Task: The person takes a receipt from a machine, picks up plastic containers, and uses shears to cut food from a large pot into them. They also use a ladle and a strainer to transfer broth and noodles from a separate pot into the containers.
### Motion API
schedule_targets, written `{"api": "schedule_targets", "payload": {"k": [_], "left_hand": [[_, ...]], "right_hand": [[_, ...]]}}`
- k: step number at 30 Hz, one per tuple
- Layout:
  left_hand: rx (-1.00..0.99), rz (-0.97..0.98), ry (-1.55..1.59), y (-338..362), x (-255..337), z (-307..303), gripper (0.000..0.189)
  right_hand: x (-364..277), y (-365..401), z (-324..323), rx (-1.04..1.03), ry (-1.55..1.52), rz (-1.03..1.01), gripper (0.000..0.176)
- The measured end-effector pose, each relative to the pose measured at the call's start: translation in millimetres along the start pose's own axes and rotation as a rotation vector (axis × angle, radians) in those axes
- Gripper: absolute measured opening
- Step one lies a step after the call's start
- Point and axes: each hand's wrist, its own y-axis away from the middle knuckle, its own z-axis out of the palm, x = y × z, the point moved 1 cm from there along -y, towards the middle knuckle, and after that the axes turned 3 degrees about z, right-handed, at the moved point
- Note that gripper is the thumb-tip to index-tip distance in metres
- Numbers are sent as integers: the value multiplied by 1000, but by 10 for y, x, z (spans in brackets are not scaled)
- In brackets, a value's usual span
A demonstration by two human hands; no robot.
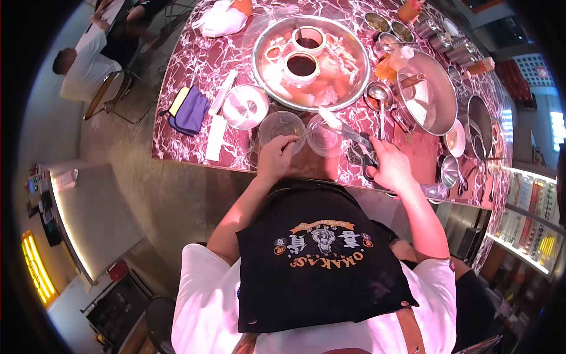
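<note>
My right hand [390, 165] is closed around the handles of scissors [356, 137]. At the blade tips is a pale piece of food [329, 118], above a clear plastic bowl [323, 143]. My left hand [276, 158] pinches the near rim of a second clear plastic bowl [265, 131], just left of the first. Behind both bowls stands a large metal basin [257, 71] of pale meat pieces, with two pots of dark sauce [300, 65] set inside it.
Left of the bowls are a round white container [245, 107] and folded purple cloth [190, 112]. To the right lie a ladle [382, 112] and a big metal pan [443, 88]. A white bag [221, 20] sits at the back left. A person [88, 65] sits beyond the table.
</note>
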Motion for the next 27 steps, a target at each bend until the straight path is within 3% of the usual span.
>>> {"api": "schedule_targets", "payload": {"k": [9,14,18,23,27], "left_hand": [[75,-7,14,321,100,95,20],[185,-4,80,476,94,246,19],[208,-36,66,568,68,309,19],[174,-84,19,647,99,381,19],[206,-104,5,686,-36,417,21]], "right_hand": [[278,-36,131,-13,68,-133,77],[491,-69,152,-69,98,-207,57],[472,216,-287,-63,175,-167,60],[385,23,-49,24,93,-278,65],[560,-90,113,-122,108,-220,63]]}}
